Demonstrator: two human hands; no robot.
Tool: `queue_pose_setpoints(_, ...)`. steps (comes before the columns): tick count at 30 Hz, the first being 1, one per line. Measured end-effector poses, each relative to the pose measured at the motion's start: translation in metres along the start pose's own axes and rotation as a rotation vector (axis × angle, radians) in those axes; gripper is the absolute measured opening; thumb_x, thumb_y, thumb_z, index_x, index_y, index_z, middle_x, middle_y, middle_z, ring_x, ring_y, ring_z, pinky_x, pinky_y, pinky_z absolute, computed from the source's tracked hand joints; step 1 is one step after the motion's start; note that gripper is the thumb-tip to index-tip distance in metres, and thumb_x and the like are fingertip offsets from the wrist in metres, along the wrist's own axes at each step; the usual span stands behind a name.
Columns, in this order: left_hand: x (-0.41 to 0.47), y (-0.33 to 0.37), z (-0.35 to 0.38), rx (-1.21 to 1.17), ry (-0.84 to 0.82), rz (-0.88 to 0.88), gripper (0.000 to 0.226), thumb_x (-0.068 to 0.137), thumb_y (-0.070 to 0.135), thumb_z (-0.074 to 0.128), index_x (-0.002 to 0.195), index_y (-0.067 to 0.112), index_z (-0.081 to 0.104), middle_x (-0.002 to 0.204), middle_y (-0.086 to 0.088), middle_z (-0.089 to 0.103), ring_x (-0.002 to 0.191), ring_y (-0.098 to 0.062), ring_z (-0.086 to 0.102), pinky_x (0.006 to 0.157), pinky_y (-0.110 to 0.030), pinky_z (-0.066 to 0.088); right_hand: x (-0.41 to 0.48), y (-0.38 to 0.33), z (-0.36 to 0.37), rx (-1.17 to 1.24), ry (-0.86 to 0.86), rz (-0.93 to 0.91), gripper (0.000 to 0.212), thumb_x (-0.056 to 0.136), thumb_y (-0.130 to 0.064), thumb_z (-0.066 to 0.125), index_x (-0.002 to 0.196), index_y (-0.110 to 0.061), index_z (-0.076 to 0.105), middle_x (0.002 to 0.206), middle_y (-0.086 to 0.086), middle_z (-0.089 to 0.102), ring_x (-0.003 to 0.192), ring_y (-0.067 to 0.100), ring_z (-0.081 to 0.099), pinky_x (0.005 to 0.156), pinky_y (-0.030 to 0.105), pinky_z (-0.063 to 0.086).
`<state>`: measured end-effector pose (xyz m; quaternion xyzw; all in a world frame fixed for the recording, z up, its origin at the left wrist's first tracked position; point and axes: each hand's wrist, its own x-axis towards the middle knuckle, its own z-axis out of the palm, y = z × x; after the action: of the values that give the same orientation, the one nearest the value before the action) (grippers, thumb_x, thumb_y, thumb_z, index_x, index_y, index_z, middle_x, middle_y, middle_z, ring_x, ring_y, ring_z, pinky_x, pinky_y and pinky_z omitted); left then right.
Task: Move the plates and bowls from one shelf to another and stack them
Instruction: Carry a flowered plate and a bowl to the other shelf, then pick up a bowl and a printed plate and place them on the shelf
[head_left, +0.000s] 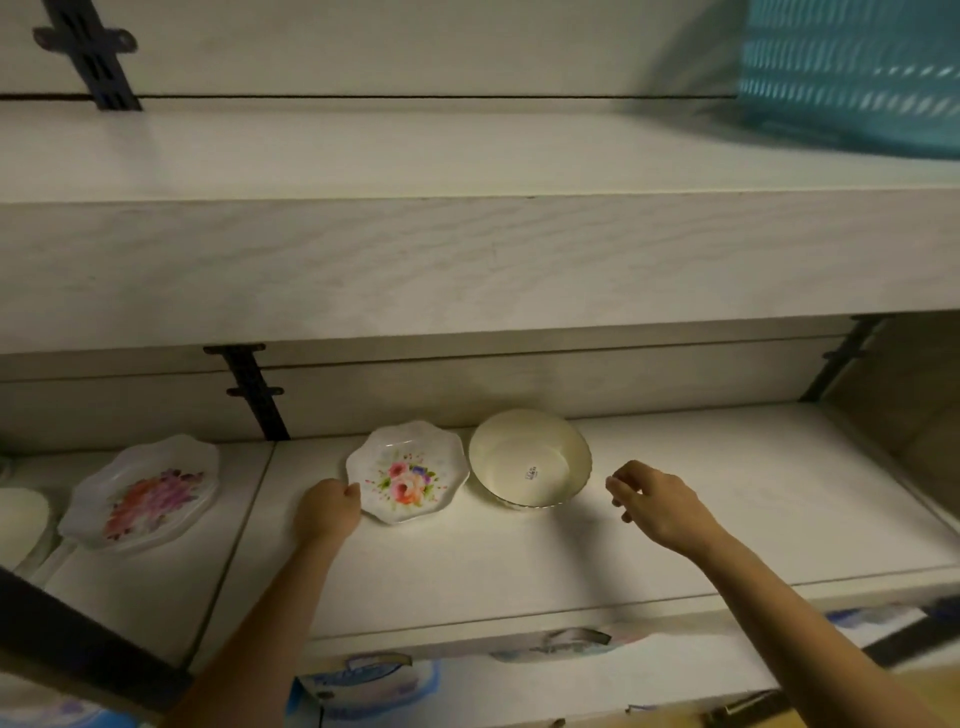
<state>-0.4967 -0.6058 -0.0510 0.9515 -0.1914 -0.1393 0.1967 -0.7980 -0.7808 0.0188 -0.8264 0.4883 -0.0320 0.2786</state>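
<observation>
A small scalloped plate (408, 472) with a flower print lies on the lower white shelf (519, 561). My left hand (328, 509) grips its left rim. Just right of the plate stands a cream bowl (530, 457) with a small sticker inside. My right hand (655, 503) hovers to the right of the bowl, fingers loosely curled, apart from it and holding nothing. Further left on the shelf a larger floral plate (148, 493) lies tilted on other white dishes (23, 525).
The upper shelf (415, 156) above is bare except for a teal plastic basket (857, 73) at its right end. Black brackets (254, 389) run up the back wall. Packaged goods (363, 680) sit below the lower shelf's front edge.
</observation>
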Motion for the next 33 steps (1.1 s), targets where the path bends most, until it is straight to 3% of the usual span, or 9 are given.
queue_pose_setpoints(3,0.002,0.001,-0.001,-0.057,-0.038,-0.021,0.042,0.096,0.028,0.039,0.098,-0.006,0.064,0.095,-0.02,0.067,0.088,-0.031,0.06,0.073,-0.035,0.042,-0.003,-0.006,-0.001,-0.01,-0.004,-0.038,0.03,0.094,-0.038,0.04,0.103,-0.017,0.059,0.103,0.005,0.067,0.091,0.027,0.064,0.086,0.04,0.051)
queue_pose_setpoints(7,-0.009,0.002,-0.01,-0.114,-0.057,-0.028,0.045,0.095,0.036,0.039,0.107,-0.003,0.057,0.105,-0.02,0.066,0.095,-0.032,0.06,0.078,-0.037,0.046,-0.005,-0.015,-0.002,-0.051,-0.023,-0.098,0.028,0.094,-0.038,0.042,0.1,-0.019,0.061,0.102,0.003,0.068,0.091,0.025,0.064,0.082,0.037,0.051)
queue_pose_setpoints(13,-0.061,-0.009,-0.038,0.087,0.115,0.302,0.021,0.094,0.028,0.044,0.095,0.012,0.057,0.09,-0.006,0.065,0.074,-0.016,0.054,0.054,-0.022,0.035,-0.012,-0.043,0.003,-0.155,-0.062,-0.29,0.026,0.095,-0.036,0.041,0.107,-0.024,0.061,0.112,0.0,0.066,0.097,0.026,0.061,0.081,0.035,0.051)
queue_pose_setpoints(15,-0.081,-0.016,-0.05,0.124,0.155,0.376,0.02,0.094,0.027,0.045,0.094,0.012,0.058,0.088,-0.005,0.067,0.074,-0.017,0.058,0.055,-0.02,0.038,-0.016,-0.056,0.007,-0.175,-0.084,-0.362,0.025,0.095,-0.035,0.04,0.106,-0.025,0.061,0.111,-0.002,0.066,0.098,0.025,0.061,0.081,0.035,0.051)
queue_pose_setpoints(17,-0.099,-0.023,-0.062,0.141,0.165,0.406,0.022,0.093,0.028,0.045,0.096,0.011,0.059,0.09,-0.006,0.069,0.078,-0.02,0.062,0.065,-0.027,0.047,-0.021,-0.069,0.012,-0.192,-0.106,-0.437,0.024,0.095,-0.033,0.041,0.106,-0.026,0.061,0.111,-0.002,0.065,0.097,0.022,0.061,0.079,0.033,0.05)
queue_pose_setpoints(22,-0.133,-0.049,-0.079,0.099,0.126,0.361,0.023,0.093,0.034,0.045,0.099,0.016,0.057,0.084,0.001,0.061,0.078,-0.015,0.059,0.07,-0.023,0.044,-0.036,-0.1,0.026,-0.244,-0.163,-0.619,0.026,0.094,-0.035,0.041,0.108,-0.025,0.061,0.113,-0.002,0.065,0.099,0.02,0.061,0.083,0.033,0.05)
queue_pose_setpoints(30,-0.172,-0.101,-0.11,-0.004,0.16,0.283,0.013,0.092,0.036,0.048,0.086,0.025,0.051,0.067,0.015,0.049,0.072,-0.006,0.054,0.073,-0.021,0.043,-0.073,-0.152,0.053,-0.258,-0.226,-0.842,0.025,0.093,-0.039,0.042,0.11,-0.032,0.06,0.111,-0.008,0.066,0.099,0.015,0.062,0.081,0.032,0.05)
queue_pose_setpoints(33,-0.181,-0.125,-0.127,-0.008,0.204,0.276,0.012,0.092,0.035,0.049,0.085,0.025,0.051,0.074,0.012,0.052,0.074,-0.007,0.054,0.073,-0.019,0.041,-0.09,-0.176,0.066,-0.243,-0.232,-0.895,0.025,0.094,-0.039,0.042,0.11,-0.031,0.06,0.11,-0.008,0.066,0.098,0.014,0.062,0.08,0.033,0.052)
